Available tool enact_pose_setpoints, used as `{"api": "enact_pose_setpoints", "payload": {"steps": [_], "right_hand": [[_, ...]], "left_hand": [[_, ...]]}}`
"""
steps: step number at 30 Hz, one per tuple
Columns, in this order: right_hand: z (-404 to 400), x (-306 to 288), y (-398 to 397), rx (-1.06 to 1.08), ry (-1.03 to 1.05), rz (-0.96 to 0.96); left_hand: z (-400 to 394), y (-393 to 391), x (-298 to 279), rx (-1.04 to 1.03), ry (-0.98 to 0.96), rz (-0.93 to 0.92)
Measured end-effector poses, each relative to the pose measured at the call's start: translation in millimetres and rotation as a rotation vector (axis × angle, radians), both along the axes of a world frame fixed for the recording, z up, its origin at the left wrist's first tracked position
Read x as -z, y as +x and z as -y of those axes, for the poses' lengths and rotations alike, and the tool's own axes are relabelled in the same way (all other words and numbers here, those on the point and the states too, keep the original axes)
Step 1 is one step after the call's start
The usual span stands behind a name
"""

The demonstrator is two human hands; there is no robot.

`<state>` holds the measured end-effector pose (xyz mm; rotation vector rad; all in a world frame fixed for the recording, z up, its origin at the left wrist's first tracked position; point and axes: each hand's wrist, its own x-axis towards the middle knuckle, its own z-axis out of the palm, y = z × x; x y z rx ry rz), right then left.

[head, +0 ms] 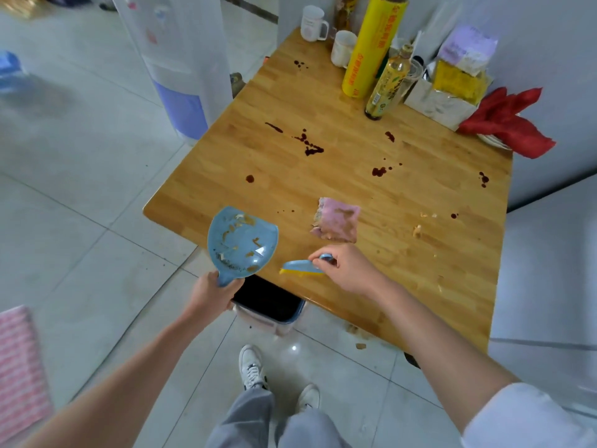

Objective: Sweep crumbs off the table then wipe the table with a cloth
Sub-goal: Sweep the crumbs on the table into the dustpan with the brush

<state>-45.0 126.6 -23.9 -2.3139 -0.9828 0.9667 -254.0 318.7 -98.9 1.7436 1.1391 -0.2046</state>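
My left hand (210, 295) grips the handle of a blue dustpan (242, 240), tilted up at the table's near left corner with crumbs lying in it. My right hand (345, 270) holds a small blue brush with yellow bristles (302, 268) low over the wooden table (323, 101), just right of the dustpan. A pink cloth (337, 219) lies crumpled on the table just beyond my right hand. A few crumbs (418, 229) lie to its right. Dark sauce stains (308, 143) are spattered across the middle of the tabletop.
A black-lined bin (271, 302) stands on the floor under the table's near edge, below the dustpan. At the back stand mugs (311, 24), a yellow roll (371, 50), a bottle (384, 85), bags and a red cloth (510, 121). A water dispenser (181, 63) stands left of the table.
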Motion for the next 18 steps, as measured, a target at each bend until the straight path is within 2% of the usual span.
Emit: {"api": "enact_pose_setpoints", "payload": {"steps": [5,11,15,18], "right_hand": [[37,-11,16,0.142,0.072,0.030],[72,-13,35,0.309,0.196,0.155],[79,4,29,0.321,0.206,0.162],[71,16,16,0.250,0.184,0.129]], "left_hand": [[38,-38,24,-0.050,0.010,-0.044],[91,-77,43,-0.003,0.021,-0.080],[122,-97,62,0.048,0.034,-0.145],[138,-101,73,0.108,0.008,-0.199]]}}
